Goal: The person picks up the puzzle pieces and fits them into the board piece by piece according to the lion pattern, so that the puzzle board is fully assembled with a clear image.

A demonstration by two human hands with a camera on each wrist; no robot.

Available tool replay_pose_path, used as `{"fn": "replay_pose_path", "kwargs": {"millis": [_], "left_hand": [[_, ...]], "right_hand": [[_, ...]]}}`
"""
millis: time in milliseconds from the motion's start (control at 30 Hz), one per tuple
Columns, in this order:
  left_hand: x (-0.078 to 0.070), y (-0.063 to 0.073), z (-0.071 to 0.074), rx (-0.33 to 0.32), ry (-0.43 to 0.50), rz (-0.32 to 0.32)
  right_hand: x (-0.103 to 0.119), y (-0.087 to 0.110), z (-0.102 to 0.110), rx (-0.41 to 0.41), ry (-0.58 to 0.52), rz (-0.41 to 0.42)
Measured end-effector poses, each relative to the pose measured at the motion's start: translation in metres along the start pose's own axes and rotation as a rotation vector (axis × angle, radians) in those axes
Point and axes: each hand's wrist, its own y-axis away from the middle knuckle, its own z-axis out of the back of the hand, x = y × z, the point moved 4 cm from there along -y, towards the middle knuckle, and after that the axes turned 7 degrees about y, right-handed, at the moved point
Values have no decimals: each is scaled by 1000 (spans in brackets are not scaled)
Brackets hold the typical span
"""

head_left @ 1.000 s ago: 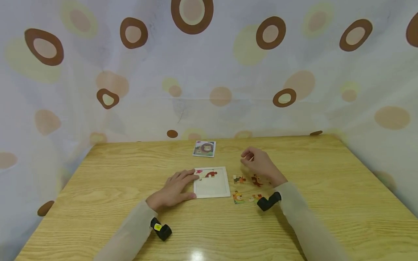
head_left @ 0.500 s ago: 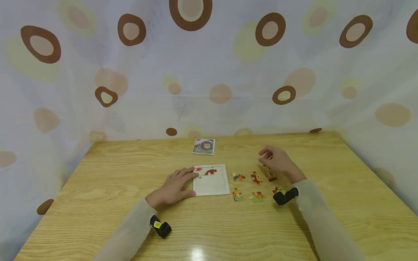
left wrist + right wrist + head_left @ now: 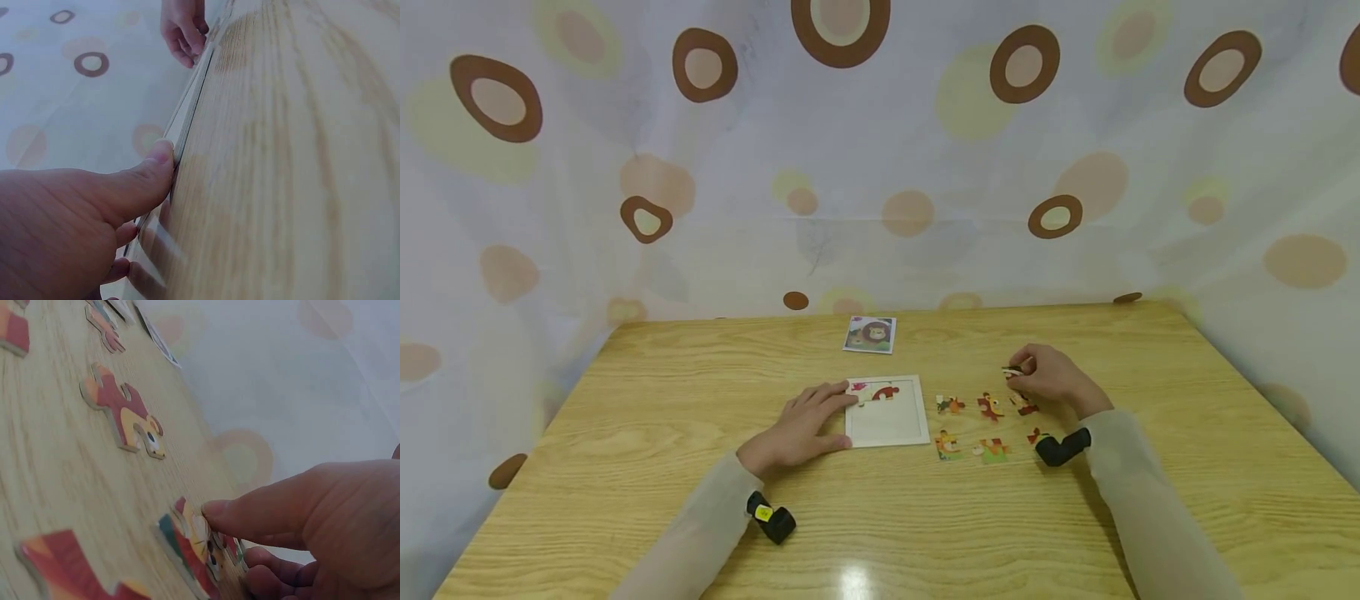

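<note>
My left hand [image 3: 797, 427] lies spread at the left side of a white puzzle frame [image 3: 922, 414]. Its fingertips rest on the upper left border and its thumb touches the lower left corner. A few joined pieces [image 3: 884, 393] sit along the top of the frame. To the right, my right hand [image 3: 1054, 379] pinches a jigsaw piece [image 3: 1011, 372] between thumb and fingers. Just below that hand lies another piece [image 3: 1023, 405], which shows a cat-like face close to my thumb [image 3: 250, 512] in the right wrist view. A brown piece with an eye [image 3: 989, 406] lies left of it.
More loose pieces lie in rows right of the frame, among them an orange and green piece [image 3: 992, 451] and a lion-coloured piece [image 3: 947, 446]. One red piece [image 3: 1036, 437] is partly behind the right wrist camera [image 3: 1062, 448]. A lion picture card [image 3: 870, 335] lies behind the frame.
My right hand has moved right from near the frame to the far end of the loose pieces, and a piece now shows between its fingertips. My left hand has stayed on the frame.
</note>
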Motion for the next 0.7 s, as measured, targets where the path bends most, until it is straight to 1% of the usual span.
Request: {"fn": "replay_pose_path", "kwargs": {"millis": [167, 400, 500, 600, 700], "left_hand": [[1, -1, 0, 2, -10, 2], [3, 1, -1, -1, -5, -13], [3, 1, -1, -6, -3, -17], [3, 1, -1, -9, -3, -19], [3, 0, -2, -4, 1, -13]], "right_hand": [[1, 0, 2, -13, 0, -26], [2, -1, 1, -34, -12, 6], [3, -3, 2, -71, 0, 24], [7, -3, 4, -126, 24, 43], [13, -5, 4, -172, 17, 54]]}}
